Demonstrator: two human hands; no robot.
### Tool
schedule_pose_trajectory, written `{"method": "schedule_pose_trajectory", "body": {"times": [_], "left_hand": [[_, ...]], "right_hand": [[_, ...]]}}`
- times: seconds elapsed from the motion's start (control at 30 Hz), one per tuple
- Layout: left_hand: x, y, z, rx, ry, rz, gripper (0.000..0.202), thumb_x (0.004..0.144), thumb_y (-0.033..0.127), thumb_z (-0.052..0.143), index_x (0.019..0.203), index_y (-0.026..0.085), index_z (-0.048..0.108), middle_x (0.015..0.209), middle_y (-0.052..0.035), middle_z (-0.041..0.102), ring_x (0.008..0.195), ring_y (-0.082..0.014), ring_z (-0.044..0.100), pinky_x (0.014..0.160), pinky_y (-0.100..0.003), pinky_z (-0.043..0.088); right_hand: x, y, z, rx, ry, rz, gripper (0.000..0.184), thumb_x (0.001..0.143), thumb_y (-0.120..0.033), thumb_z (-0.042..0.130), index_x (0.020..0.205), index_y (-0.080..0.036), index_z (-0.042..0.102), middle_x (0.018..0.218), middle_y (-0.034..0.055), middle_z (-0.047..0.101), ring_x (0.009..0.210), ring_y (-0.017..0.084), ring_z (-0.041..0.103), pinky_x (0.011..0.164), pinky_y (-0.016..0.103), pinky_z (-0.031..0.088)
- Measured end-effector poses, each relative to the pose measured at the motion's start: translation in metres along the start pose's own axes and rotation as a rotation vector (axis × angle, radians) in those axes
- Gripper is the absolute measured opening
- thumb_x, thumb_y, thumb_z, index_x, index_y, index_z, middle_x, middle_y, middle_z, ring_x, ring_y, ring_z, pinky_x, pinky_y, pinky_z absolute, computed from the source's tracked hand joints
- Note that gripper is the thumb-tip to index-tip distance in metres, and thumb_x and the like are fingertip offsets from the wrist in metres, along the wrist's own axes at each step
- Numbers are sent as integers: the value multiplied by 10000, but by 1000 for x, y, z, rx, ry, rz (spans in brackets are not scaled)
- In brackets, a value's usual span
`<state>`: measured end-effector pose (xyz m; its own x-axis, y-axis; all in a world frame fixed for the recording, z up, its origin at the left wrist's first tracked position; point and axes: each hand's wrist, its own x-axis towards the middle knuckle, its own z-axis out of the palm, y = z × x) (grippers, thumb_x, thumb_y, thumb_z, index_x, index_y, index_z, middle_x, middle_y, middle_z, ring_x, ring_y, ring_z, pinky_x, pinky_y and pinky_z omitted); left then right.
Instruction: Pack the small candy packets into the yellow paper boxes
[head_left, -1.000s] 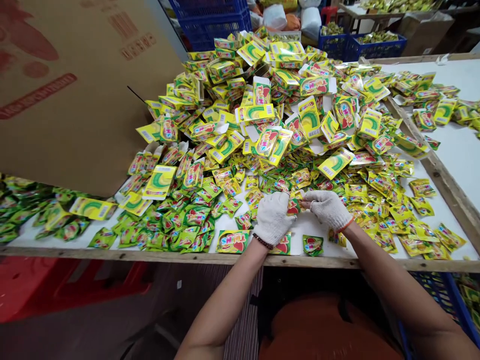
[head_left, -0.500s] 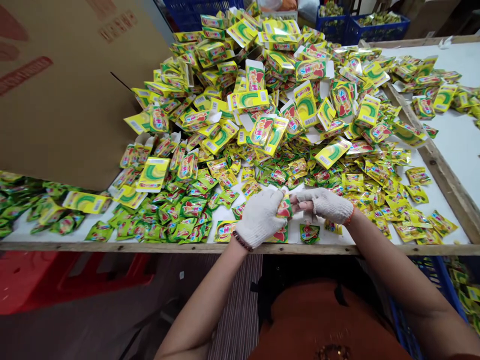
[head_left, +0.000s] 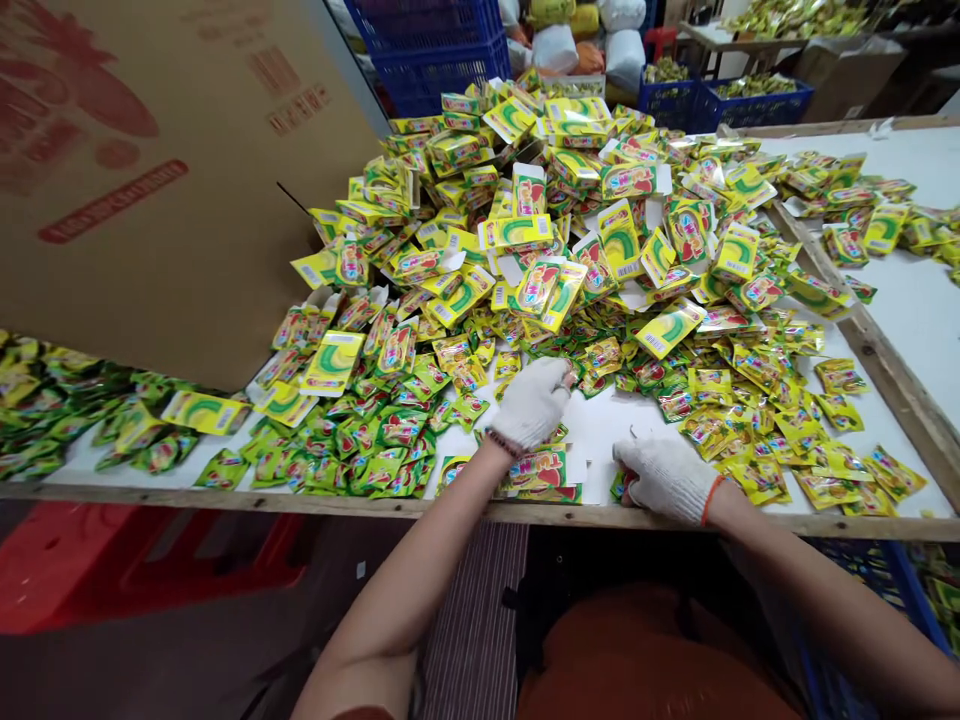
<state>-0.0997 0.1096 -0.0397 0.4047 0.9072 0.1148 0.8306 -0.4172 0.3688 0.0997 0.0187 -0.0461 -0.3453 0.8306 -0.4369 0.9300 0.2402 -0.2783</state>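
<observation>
My left hand (head_left: 529,402), in a white knit glove, reaches to the front of the candy sachet pile. Its fingers are curled together at the sachets, and what they hold, if anything, is hidden. Below that wrist a small printed carton (head_left: 546,468) lies on the table with a white flap open to the right; another carton shows partly under it. My right hand (head_left: 664,478), gloved too, rests low by the table's front edge. Its fingers are closed around a green candy sachet (head_left: 618,487), of which only a little shows.
A heap of yellow-green cartons (head_left: 540,235) rises behind my hands. Green sachets (head_left: 375,440) lie to the left, yellow sachets (head_left: 772,415) to the right. A large cardboard box (head_left: 172,220) stands at left. Wooden strips (head_left: 892,370) edge the table. Blue crates (head_left: 442,60) stand beyond.
My hands have parted from around a small carton. The left moved up to the sachets, the right down to the green sachet. The carton now lies on the table. The view has shifted.
</observation>
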Motion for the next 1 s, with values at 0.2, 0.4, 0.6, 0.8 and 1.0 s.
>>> {"method": "schedule_pose_trajectory", "body": {"times": [0.2,0.4,0.6,0.8,1.0], "left_hand": [[76,30,26,25,-38,-233,276,872,389,587,1048,182,639,1101,-132,678,1010,-280,647,833,-356,490],[62,27,35,-154,-30,-211,109,860,286,565,876,192,617,876,-38,684,840,-190,622,731,-286,461],[11,24,21,-527,-84,-232,119,817,247,541,718,182,529,687,29,575,680,-128,512,658,-246,404],[2,24,15,-645,-290,-98,293,816,410,571,648,172,531,623,34,468,633,-120,441,588,-244,332],[7,22,22,-723,-281,-95,179,770,321,617,754,146,650,661,19,536,647,-119,467,602,-245,355]], "right_hand": [[38,20,-18,651,82,-107,97,735,-243,598,697,-191,525,626,-37,515,602,111,467,548,219,351],[53,36,-13,979,452,-147,170,774,-324,553,873,-193,597,786,10,611,705,152,543,661,280,477],[50,40,-16,752,437,-265,148,774,-277,607,656,-189,593,665,-10,559,691,149,500,675,278,404],[56,37,-10,542,545,-312,195,813,-196,604,620,-190,579,671,8,552,736,163,494,704,281,374],[53,34,-4,703,763,-160,111,825,-281,612,757,-202,575,761,27,596,745,179,530,708,299,432]]}}
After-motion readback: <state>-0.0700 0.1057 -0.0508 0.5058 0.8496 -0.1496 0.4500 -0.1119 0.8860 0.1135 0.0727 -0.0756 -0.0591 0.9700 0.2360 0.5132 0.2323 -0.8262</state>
